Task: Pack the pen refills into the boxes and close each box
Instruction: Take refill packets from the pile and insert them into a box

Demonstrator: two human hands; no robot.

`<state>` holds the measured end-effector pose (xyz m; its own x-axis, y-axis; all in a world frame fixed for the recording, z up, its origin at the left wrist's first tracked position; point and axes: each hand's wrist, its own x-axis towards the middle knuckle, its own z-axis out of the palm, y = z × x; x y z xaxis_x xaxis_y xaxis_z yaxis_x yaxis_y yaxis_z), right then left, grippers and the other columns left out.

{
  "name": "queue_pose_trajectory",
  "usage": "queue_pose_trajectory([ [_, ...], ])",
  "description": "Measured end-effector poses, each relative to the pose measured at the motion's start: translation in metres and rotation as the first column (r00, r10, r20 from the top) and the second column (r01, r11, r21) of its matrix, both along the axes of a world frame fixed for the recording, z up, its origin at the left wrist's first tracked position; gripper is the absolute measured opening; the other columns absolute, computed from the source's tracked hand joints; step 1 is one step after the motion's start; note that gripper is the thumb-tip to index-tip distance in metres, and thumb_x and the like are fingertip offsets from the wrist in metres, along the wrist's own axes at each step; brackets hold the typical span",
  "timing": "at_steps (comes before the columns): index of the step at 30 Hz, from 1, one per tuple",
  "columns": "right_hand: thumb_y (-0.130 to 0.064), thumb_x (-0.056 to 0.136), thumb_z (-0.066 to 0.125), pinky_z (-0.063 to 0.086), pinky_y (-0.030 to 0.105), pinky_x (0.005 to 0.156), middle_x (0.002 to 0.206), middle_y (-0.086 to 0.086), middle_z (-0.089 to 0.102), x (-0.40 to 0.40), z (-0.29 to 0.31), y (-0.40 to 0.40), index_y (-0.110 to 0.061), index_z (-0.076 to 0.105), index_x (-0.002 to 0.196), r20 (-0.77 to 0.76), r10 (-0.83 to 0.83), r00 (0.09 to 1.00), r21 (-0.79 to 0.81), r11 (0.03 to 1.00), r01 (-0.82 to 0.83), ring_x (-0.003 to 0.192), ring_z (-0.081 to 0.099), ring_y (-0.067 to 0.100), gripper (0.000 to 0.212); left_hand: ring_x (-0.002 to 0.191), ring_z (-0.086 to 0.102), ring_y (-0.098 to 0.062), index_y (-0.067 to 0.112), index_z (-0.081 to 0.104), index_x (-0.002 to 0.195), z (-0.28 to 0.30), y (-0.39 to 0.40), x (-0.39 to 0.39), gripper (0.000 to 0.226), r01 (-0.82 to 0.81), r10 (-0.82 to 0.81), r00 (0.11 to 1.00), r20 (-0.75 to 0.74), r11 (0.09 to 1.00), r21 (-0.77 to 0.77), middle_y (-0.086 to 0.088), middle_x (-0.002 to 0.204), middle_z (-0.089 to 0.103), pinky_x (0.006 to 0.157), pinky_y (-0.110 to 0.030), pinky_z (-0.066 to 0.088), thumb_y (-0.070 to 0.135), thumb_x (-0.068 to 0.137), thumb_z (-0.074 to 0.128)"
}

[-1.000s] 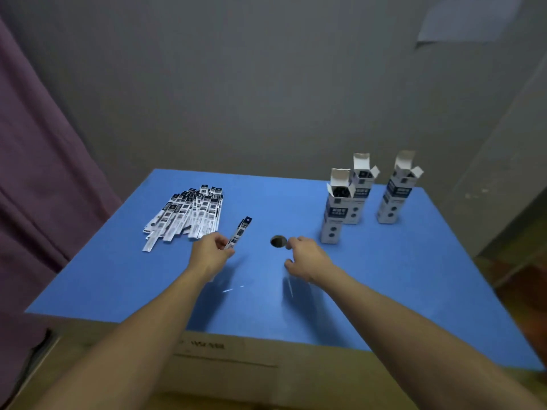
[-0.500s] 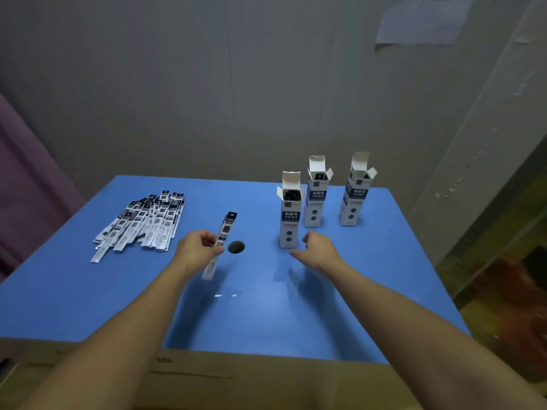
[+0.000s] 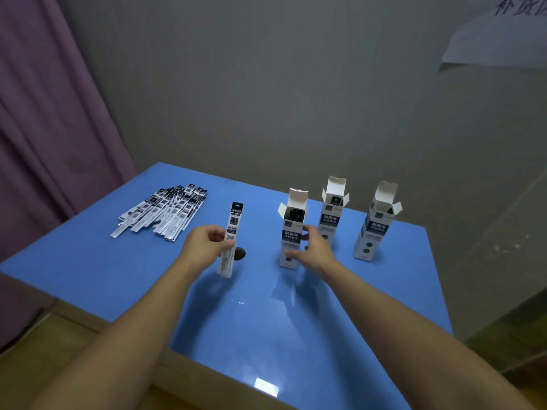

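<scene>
My left hand pinches one packaged pen refill and holds it upright above the blue table. A pile of several more refills lies at the table's far left. Three tall white-and-dark boxes stand with their top flaps open. My right hand curls round the lower part of the nearest box, which has dark refills showing in its mouth. The middle box stands just behind my right hand, and the far-right box stands apart from it.
A round hole in the tabletop lies just right of the held refill. A purple curtain hangs at the left, a grey wall rises behind the table, and a paper sheet is stuck on it at the upper right.
My left hand has raised the refill from slanted to upright. My right hand has moved forward from the tabletop to the nearest box and closed round it. The view has shifted.
</scene>
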<state>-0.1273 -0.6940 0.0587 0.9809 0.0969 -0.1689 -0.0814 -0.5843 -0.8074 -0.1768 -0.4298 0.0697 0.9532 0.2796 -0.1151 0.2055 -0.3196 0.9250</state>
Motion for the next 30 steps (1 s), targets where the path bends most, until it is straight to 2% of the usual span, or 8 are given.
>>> queue_pose_trajectory([
  [2, -0.016, 0.084, 0.079, 0.041, 0.011, 0.06, 0.124, -0.004, 0.053, 0.003, 0.0, 0.006, -0.019, 0.041, 0.138, -0.009, -0.043, 0.999, 0.111, 0.993, 0.044, 0.093, 0.056, 0.01, 0.066, 0.084, 0.072, -0.027, 0.007, 0.071, 0.087, 0.007, -0.003, -0.007, 0.008, 0.021, -0.021, 1.0, 0.01, 1.0, -0.018, -0.014, 0.087, 0.074, 0.075, -0.037, 0.061, 0.002, 0.083, 0.077],
  [5, -0.013, 0.082, 0.079, 0.043, 0.018, 0.063, 0.124, 0.0, 0.058, 0.004, -0.001, 0.016, -0.018, 0.047, 0.126, -0.001, -0.108, 0.994, 0.182, 0.977, 0.107, 0.096, 0.058, 0.016, 0.055, 0.081, 0.07, -0.023, 0.0, 0.071, 0.094, 0.021, -0.001, -0.015, 0.011, 0.042, -0.04, 0.998, 0.047, 0.999, -0.028, -0.013, 0.087, 0.072, 0.07, -0.029, 0.06, -0.001, 0.084, 0.076],
  [8, -0.014, 0.076, 0.083, 0.047, 0.023, 0.066, 0.118, 0.001, 0.059, 0.003, -0.005, 0.02, -0.018, 0.05, 0.112, 0.057, -0.109, 0.992, 0.148, 0.984, 0.1, 0.097, 0.058, 0.019, 0.05, 0.084, 0.071, -0.024, -0.005, 0.07, 0.096, 0.038, 0.004, -0.023, 0.013, 0.032, -0.02, 0.992, 0.122, 0.995, -0.097, -0.017, 0.093, 0.074, 0.077, -0.031, 0.061, -0.004, 0.083, 0.074],
  [12, -0.016, 0.07, 0.086, 0.054, 0.032, 0.075, 0.104, -0.002, 0.064, -0.007, -0.007, 0.02, -0.018, 0.051, 0.103, 0.161, -0.028, 0.986, 0.092, 0.996, 0.013, 0.097, 0.062, 0.021, 0.049, 0.086, 0.073, -0.025, 0.003, 0.072, 0.089, 0.062, 0.002, -0.037, 0.012, 0.068, -0.03, 0.974, 0.225, 0.985, -0.161, -0.013, 0.089, 0.076, 0.079, -0.034, 0.061, -0.007, 0.082, 0.074],
  [19, -0.006, 0.073, 0.082, 0.056, 0.039, 0.091, 0.101, -0.017, 0.066, -0.026, -0.003, 0.024, -0.032, 0.06, 0.11, 0.33, 0.09, 0.94, 0.146, 0.979, -0.145, 0.097, 0.065, 0.009, 0.05, 0.082, 0.071, -0.024, 0.002, 0.071, 0.086, 0.09, -0.014, -0.055, 0.016, 0.15, -0.028, 0.897, 0.44, 0.958, -0.245, -0.01, 0.085, 0.075, 0.077, -0.029, 0.058, -0.012, 0.079, 0.073],
  [24, -0.011, 0.076, 0.083, 0.054, 0.037, 0.094, 0.11, -0.008, 0.066, -0.03, 0.006, 0.026, -0.028, 0.063, 0.115, 0.416, 0.113, 0.902, 0.118, 0.977, -0.176, 0.103, 0.062, 0.012, 0.047, 0.092, 0.069, -0.044, 0.011, 0.075, 0.08, 0.107, -0.025, -0.058, 0.017, 0.274, -0.016, 0.825, 0.564, 0.886, -0.375, -0.021, 0.091, 0.073, 0.088, -0.048, 0.057, -0.004, 0.072, 0.077],
  [27, -0.012, 0.076, 0.083, 0.054, 0.037, 0.094, 0.113, -0.009, 0.066, -0.032, 0.009, 0.027, -0.028, 0.062, 0.12, 0.448, 0.132, 0.884, 0.098, 0.976, -0.196, 0.105, 0.061, 0.012, 0.051, 0.096, 0.068, -0.048, 0.005, 0.074, 0.084, 0.114, -0.036, -0.058, 0.016, 0.312, -0.071, 0.805, 0.589, 0.895, -0.319, -0.024, 0.094, 0.073, 0.093, -0.051, 0.055, -0.008, 0.075, 0.078],
  [30, -0.014, 0.076, 0.084, 0.054, 0.037, 0.094, 0.113, -0.008, 0.066, -0.035, 0.01, 0.029, -0.027, 0.062, 0.121, 0.465, 0.131, 0.876, 0.089, 0.977, -0.194, 0.105, 0.061, 0.011, 0.052, 0.096, 0.069, -0.043, -0.009, 0.068, 0.092, 0.116, -0.047, -0.057, 0.015, 0.31, -0.115, 0.812, 0.572, 0.916, -0.255, -0.025, 0.097, 0.073, 0.092, -0.043, 0.057, -0.007, 0.079, 0.076],
])
